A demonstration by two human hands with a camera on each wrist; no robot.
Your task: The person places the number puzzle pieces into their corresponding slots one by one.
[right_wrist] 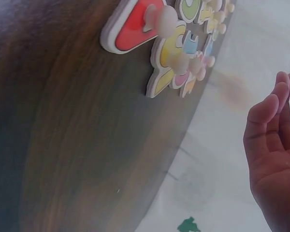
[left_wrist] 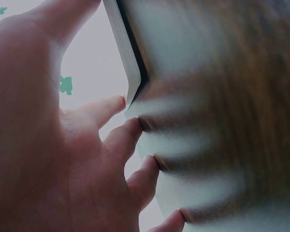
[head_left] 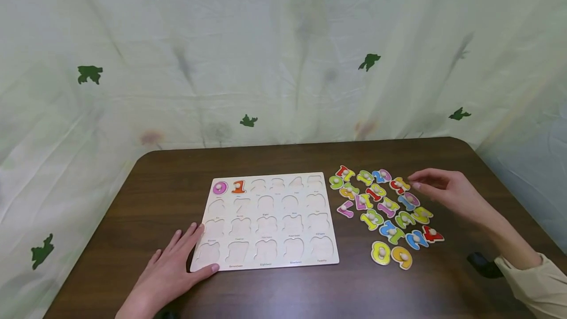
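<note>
A white number puzzle board [head_left: 266, 267] lies on the table, with a purple 0 piece [head_left: 219, 188] and an orange 1 piece [head_left: 238, 187] in its top row of recesses. My left hand [head_left: 170, 272] rests at the board's lower left corner, fingers spread along the side and thumb over the front edge. In the left wrist view, the fingertips [left_wrist: 150, 164] touch the tabletop. My right hand [head_left: 447, 193] hovers with nothing in its fingers, nearest a red and yellow number piece [head_left: 400, 185]. The right wrist view shows its fingers [right_wrist: 263, 111] loosely bent.
Several knobbed number pieces lie in a cluster right of the board, including a red 4 [head_left: 432, 234], a yellow 8 [head_left: 381, 253] and a purple 7 [head_left: 345, 209]. A leaf-patterned curtain [head_left: 274, 63] hangs behind the dark wooden table [head_left: 283, 294].
</note>
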